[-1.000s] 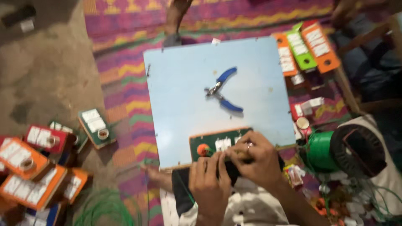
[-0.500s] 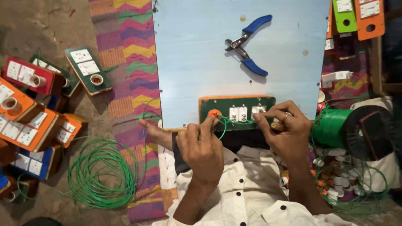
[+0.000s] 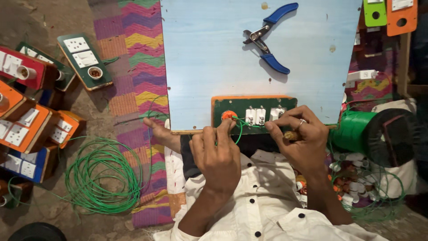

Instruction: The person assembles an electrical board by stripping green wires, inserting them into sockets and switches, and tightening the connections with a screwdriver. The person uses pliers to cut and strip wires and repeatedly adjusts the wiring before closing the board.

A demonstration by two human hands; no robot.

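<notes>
A green switchboard panel [image 3: 232, 106] with an orange rim lies at the near edge of a light blue board [image 3: 209, 53]. It carries an orange round part and white switches. My left hand [image 3: 217, 154] pinches a thin green wire [image 3: 239, 127] just below the orange part. Closed over the panel's right end is my right hand [image 3: 296, 134], fingers on the same wire, with a small wooden-handled tool partly hidden in the palm. Blue-handled pliers [image 3: 269, 38] rest open on the board further away.
A loose coil of green wire [image 3: 100, 178] lies on the floor at left. Finished switchboards in orange, red, green and blue [image 3: 31, 120] are stacked far left. A green wire spool [image 3: 356, 129] sits at right beside small white parts. A striped mat [image 3: 133, 67] underlies the board.
The view has shifted closer over the panel. My left hand has moved in under the orange part, and both hands now hold the green wire at the panel's near edge.
</notes>
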